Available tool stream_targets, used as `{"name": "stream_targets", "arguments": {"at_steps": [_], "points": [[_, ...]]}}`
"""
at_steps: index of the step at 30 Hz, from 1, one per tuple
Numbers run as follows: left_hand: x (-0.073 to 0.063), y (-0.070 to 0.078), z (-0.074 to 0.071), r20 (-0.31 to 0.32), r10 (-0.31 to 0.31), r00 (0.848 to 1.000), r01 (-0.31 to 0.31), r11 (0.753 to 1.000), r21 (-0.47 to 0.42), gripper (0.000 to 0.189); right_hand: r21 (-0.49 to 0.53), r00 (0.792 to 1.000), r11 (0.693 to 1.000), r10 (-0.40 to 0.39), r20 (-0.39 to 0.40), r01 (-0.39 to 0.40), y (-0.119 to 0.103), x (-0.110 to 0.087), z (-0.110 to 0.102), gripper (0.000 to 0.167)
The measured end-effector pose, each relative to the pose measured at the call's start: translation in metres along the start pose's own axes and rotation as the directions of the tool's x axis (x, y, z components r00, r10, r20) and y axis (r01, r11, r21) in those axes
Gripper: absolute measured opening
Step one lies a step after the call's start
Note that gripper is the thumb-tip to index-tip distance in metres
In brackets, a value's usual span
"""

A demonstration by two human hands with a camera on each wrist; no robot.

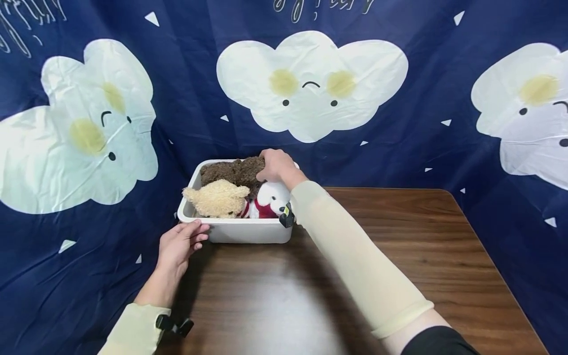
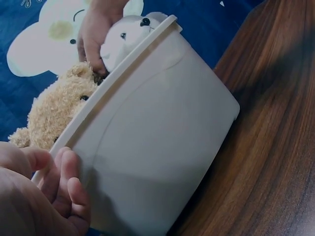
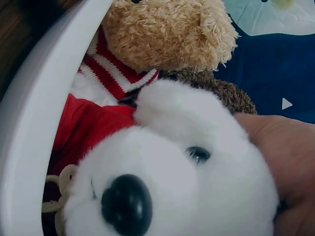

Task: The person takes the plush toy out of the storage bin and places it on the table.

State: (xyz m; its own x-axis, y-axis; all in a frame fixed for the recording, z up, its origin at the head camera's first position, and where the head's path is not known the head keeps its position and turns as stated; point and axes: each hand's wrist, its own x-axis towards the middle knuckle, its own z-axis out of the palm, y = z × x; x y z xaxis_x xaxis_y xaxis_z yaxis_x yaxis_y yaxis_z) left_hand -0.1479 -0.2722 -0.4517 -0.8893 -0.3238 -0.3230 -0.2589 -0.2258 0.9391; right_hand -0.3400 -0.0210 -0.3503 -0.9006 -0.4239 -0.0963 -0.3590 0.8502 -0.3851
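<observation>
A white plastic bin point(image 1: 248, 232) stands on the wooden table, packed with plush toys. My left hand point(image 1: 178, 246) grips its near left rim, thumb on top and fingers against the outer wall. Inside, at the front left, lies a cream curly teddy bear point(image 1: 217, 196). Beside it is a white plush bear point(image 3: 197, 172) with a black nose and red clothing. Curly dark brown plush point(image 1: 228, 172) fills the back. My right hand point(image 1: 278, 165) reaches over the back right, touching the brown plush behind the white bear's head; its fingertips are partly hidden, so its hold I cannot tell.
The brown wooden table point(image 1: 377, 266) extends to the right and front of the bin. A dark blue cloth point(image 1: 186, 98) printed with white clouds hangs behind and along both sides, close to the bin's back and left. Black straps point(image 1: 173, 325) sit on both wrists.
</observation>
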Motion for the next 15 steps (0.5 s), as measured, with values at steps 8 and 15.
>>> {"name": "stream_targets", "arguments": {"at_steps": [8, 15], "points": [[0.0, 0.001, 0.01, -0.058, -0.02, 0.998, 0.018, 0.999, -0.033, 0.009, 0.207, 0.996, 0.978, -0.019, -0.092, 0.038, 0.021, -0.001, -0.01, 0.059], [0.001, 0.003, 0.016, -0.108, -0.049, 0.993, 0.038, 0.994, -0.104, 0.008, 0.34, 0.984, 0.929, -0.095, -0.154, 0.143, 0.025, -0.004, -0.029, 0.059]]}}
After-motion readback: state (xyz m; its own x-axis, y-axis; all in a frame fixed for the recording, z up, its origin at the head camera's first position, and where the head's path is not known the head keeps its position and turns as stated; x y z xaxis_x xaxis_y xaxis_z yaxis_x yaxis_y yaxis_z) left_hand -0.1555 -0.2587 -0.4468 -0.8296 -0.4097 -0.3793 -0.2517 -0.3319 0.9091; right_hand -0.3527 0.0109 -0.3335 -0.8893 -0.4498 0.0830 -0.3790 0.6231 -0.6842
